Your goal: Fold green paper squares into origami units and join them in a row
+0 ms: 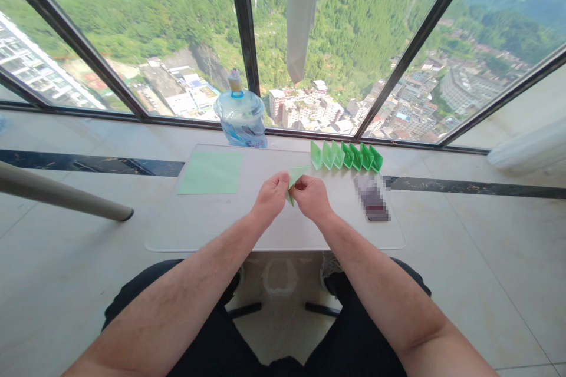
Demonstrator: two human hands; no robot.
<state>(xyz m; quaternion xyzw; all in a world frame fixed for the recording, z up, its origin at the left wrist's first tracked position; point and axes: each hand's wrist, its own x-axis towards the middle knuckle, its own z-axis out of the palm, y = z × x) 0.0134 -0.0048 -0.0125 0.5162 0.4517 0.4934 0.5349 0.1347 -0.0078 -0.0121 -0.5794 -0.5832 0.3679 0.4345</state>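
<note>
A light green piece of folded paper (297,173) is held above the middle of the low white table (212,227). My left hand (273,195) grips its left side, thumb on top. On the other side my right hand (312,195) pinches the paper with bent fingers, which hide part of the folds. To the left lies a flat light green sheet (211,172). Several folded green paper pieces (347,156) stand in a row at the table's back right, shading from pale to darker green.
A blurred-out dark phone-like object (374,199) lies on the table's right. Behind the table stands a large clear water jug (241,115) against the window frame. A thick pole (66,191) reaches in from the left. My legs are under the near edge.
</note>
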